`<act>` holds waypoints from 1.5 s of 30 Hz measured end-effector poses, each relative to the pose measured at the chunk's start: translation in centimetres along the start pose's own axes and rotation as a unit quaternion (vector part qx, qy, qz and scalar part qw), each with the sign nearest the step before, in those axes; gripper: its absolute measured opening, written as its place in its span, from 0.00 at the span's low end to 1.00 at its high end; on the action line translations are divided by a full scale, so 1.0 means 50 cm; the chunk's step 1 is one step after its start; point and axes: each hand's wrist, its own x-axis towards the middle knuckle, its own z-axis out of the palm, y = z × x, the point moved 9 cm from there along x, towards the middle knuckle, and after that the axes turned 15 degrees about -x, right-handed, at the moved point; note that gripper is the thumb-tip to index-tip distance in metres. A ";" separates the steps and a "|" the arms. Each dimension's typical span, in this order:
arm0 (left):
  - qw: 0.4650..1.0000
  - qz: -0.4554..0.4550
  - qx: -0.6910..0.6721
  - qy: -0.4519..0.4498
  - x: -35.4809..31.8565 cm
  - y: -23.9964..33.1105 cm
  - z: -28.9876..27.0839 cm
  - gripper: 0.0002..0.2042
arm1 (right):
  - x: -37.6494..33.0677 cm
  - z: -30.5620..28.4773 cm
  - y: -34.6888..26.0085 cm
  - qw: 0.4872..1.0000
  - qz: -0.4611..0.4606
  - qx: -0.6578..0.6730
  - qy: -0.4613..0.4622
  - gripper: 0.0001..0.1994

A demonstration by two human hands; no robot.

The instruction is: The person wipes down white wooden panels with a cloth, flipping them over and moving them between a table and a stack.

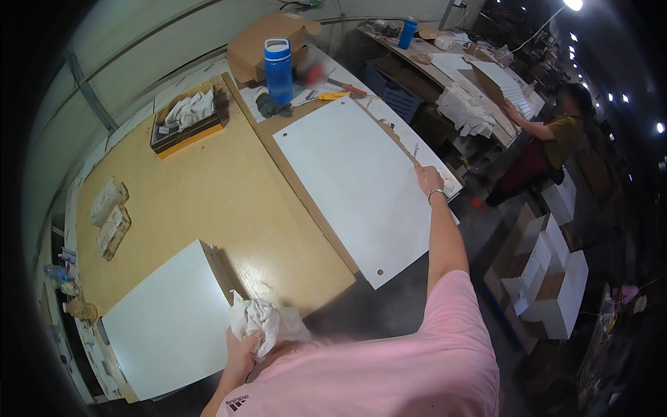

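Note:
In my left hand (242, 353) is a crumpled white cloth (265, 321), bunched up in my closed fingers close to my body. Under and beside it lies a stack of white boards (167, 326) at the front left of the table. My right arm reaches far out, and my right hand (429, 179) grips the right edge of a large white panel (361, 184). This panel lies flat at a slant, with small round holes near its corners. Its near corner juts past the table edge.
A shallow box with white rags (189, 115) and two whitish blocks (111, 215) sit on the yellow tabletop (236, 201). Behind the panel stand a blue bottle (278, 73), a yellow cutter (332, 96) and a cardboard box (257, 45). A co-worker (556, 135) handles panels at right, near white cabinet parts (549, 274).

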 end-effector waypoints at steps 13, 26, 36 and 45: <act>0.952 0.078 0.248 0.160 -0.087 0.297 -0.282 0.27 | -0.381 0.000 -0.354 0.943 -0.322 0.088 0.013 0.12; 0.673 0.367 0.638 0.080 -0.029 0.382 -0.347 0.31 | -1.055 0.082 -0.573 0.849 -0.474 0.177 -0.156 0.32; 0.806 0.304 0.493 0.125 -0.146 0.457 -0.506 0.36 | -1.293 0.039 -0.680 0.844 -0.535 -0.040 0.008 0.38; 0.739 0.341 0.494 0.305 -0.139 0.683 -0.957 0.22 | -1.299 0.050 -0.679 0.849 -0.519 -0.087 0.052 0.37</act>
